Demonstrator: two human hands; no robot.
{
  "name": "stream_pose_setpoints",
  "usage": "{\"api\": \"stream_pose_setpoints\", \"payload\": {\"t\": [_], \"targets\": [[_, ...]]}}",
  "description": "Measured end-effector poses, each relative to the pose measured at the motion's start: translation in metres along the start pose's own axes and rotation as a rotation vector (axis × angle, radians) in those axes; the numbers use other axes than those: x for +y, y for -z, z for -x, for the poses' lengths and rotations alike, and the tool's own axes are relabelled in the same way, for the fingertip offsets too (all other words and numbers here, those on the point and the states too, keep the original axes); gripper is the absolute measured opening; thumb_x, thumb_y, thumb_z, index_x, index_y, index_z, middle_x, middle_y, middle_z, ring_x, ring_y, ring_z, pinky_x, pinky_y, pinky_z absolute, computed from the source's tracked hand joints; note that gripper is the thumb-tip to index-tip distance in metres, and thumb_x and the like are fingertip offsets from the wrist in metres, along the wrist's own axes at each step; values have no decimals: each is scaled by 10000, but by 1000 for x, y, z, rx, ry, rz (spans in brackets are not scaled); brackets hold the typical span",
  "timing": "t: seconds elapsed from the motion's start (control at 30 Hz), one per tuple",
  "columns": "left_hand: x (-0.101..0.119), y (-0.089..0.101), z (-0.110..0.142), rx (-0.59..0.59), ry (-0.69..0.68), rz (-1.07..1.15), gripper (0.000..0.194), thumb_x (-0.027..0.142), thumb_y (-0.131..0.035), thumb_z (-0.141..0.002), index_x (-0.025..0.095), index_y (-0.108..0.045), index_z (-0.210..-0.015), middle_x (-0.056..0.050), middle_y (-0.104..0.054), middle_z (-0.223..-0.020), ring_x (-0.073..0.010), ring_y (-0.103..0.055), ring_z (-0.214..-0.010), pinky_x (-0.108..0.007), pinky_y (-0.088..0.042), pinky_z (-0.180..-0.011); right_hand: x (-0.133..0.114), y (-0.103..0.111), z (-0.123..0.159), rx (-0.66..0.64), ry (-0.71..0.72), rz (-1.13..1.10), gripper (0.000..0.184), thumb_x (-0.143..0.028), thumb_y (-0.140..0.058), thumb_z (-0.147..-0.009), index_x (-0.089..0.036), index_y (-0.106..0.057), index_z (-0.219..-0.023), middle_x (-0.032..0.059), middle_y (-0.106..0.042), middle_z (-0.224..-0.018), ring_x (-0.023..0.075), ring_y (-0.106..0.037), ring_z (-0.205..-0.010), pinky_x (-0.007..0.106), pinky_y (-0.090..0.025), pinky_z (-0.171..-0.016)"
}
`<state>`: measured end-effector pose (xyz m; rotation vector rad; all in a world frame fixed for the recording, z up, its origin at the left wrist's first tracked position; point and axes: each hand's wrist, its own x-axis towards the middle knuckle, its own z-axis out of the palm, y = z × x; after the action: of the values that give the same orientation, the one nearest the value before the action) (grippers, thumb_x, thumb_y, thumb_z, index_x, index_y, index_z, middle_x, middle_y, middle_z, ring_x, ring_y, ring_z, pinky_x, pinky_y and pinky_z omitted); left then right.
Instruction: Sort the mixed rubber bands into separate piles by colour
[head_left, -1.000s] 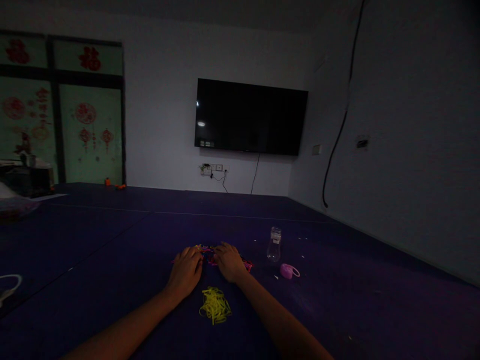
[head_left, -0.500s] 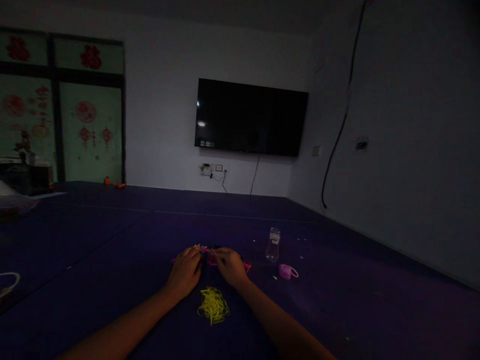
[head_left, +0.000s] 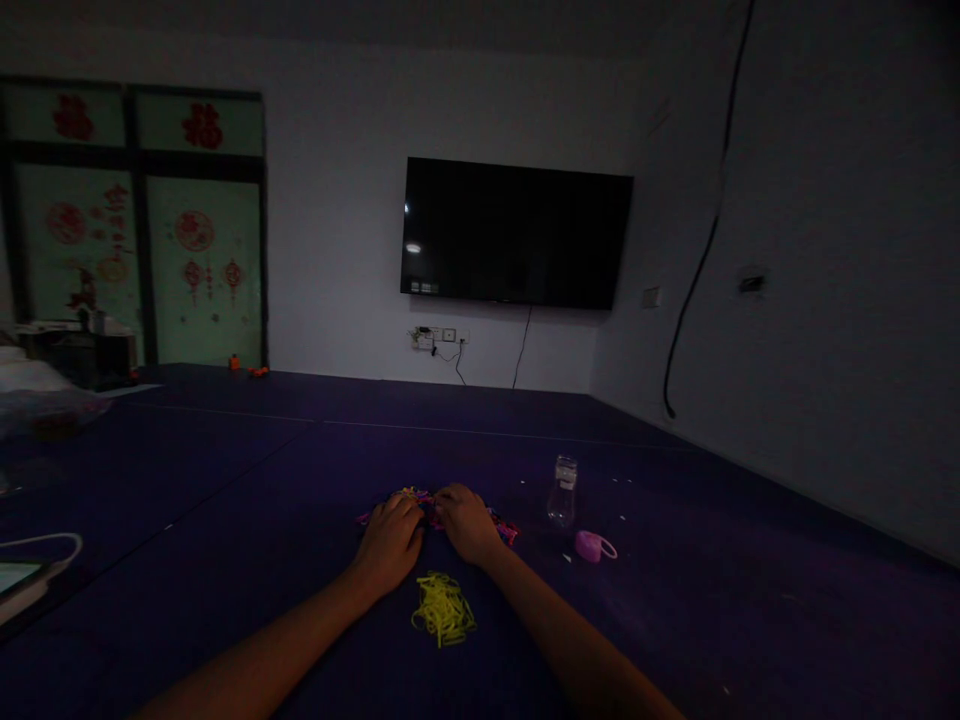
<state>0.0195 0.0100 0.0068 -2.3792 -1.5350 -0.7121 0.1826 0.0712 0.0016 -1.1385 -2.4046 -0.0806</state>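
A loose heap of multicoloured rubber bands (head_left: 504, 528), pink, orange and dark among them, lies under and between both hands. My left hand (head_left: 390, 542) rests on the heap's left side, palm down, its thumb apart from the fingers. From the right, my right hand (head_left: 468, 528) reaches in with its fingers curled down into the bands. Dim light and the hand itself hide its fingertips, so what they pinch cannot be made out. Closer to me, between my forearms, is a separate pile of yellow rubber bands (head_left: 444, 610), which neither hand touches.
A clear bottle (head_left: 563, 492) stands right of the heap, beside a pink cap with a loop (head_left: 592, 546). Small white scraps dot the purple surface (head_left: 675, 620). At the left edge lie a device with a lit screen (head_left: 21, 578) and a white cable (head_left: 64, 538).
The view has swung slightly left, so everything sits farther right. My right hand has shifted a little towards the left hand, deeper over the heap. The yellow pile looks the same.
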Motion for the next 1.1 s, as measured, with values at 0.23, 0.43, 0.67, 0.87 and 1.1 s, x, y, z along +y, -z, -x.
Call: {"api": "stream_pose_setpoints", "payload": {"t": [0.23, 0.43, 0.67, 0.87, 1.1], "targets": [[0, 0, 0, 3, 13, 34, 180, 133, -472, -841, 189, -599, -956, -80, -605, -1083, -256, -479, -1103, -406, -382, -902, 1, -3, 3, -25, -9, 34, 345, -257, -336, -931, -182, -609, -1129, 97, -518, -1291, 261, -349, -1270, 420, -324, -994], [0, -1, 0, 13, 0, 20, 170, 118, -476, -840, 179, -603, -936, -82, -606, -1065, -253, -492, -1082, -394, -387, -899, -1, -1, 3, -46, 32, 38, 370, -235, -318, -930, -192, -579, -1188, 69, -526, -1298, 263, -376, -1262, 416, -321, -1009], [0, 1, 0, 5, -4, 21, 158, 123, -475, -847, 178, -600, -927, -82, -611, -1040, -256, -506, -1046, -392, -401, -870, -2, 1, 4, -59, 80, 14, 381, -219, -331, -917, -185, -544, -1231, 57, -524, -1303, 253, -377, -1263, 406, -323, -1013], [-1, 1, 0, -13, -4, 34, 165, 129, -467, -847, 187, -608, -908, -78, -615, -1035, -254, -509, -1041, -395, -399, -869, -2, 2, 2, -49, 107, 13, 330, -184, -355, -902, -190, -627, -1089, 74, -618, -1150, 212, -490, -1144, 355, -358, -968], [-1, 1, 0, -17, 9, 27, 151, 147, -480, -830, 199, -609, -887, -68, -619, -1020, -250, -508, -1043, -393, -394, -877, -1, 1, 2, -26, 145, 9, 309, -169, -355, -902, -171, -642, -1016, 87, -634, -1091, 194, -521, -1080, 336, -366, -947]]}}
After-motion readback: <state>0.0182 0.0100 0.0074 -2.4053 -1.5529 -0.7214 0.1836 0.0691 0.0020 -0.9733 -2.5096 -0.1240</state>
